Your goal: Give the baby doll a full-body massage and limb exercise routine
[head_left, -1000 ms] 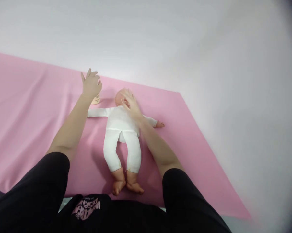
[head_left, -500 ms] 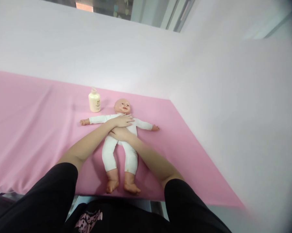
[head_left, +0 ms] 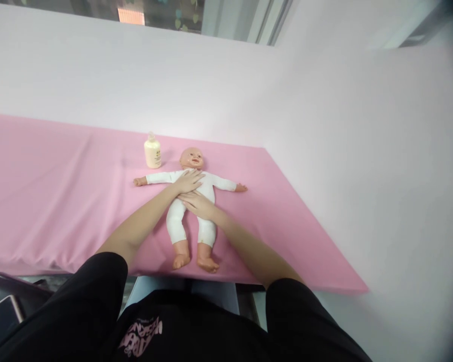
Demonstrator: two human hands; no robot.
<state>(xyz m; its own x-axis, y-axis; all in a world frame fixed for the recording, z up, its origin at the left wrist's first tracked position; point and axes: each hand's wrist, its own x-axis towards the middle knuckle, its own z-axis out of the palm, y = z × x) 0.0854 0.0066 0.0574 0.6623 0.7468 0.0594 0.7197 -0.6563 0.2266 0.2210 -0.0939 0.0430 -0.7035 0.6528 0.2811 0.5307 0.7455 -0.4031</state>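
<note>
A baby doll (head_left: pixel 172 229) in a white body suit lies on its back on a pink-covered table (head_left: pixel 286 231), head toward the wall and arms stretched out sideways. My left hand (head_left: pixel 189 181) rests flat across the doll's chest, fingers extended and slightly apart. Just below it, my right hand (head_left: pixel 198 202) lies flat over the belly, its fingers pointing up and left. The two hands are close together, and neither grasps anything. Part of the doll's trunk is hidden beneath them.
A cream-coloured pump bottle (head_left: pixel 153 153) stands on the cloth left of the doll's head. White walls (head_left: pixel 98 80) border the table behind and at right. A phone-like dark object (head_left: pixel 2 322) lies on a black surface at lower left.
The head view has shifted, so the table's near edge sits higher and the dark object shows. My right hand's fingers have turned more upward; both hands stay on the doll.
</note>
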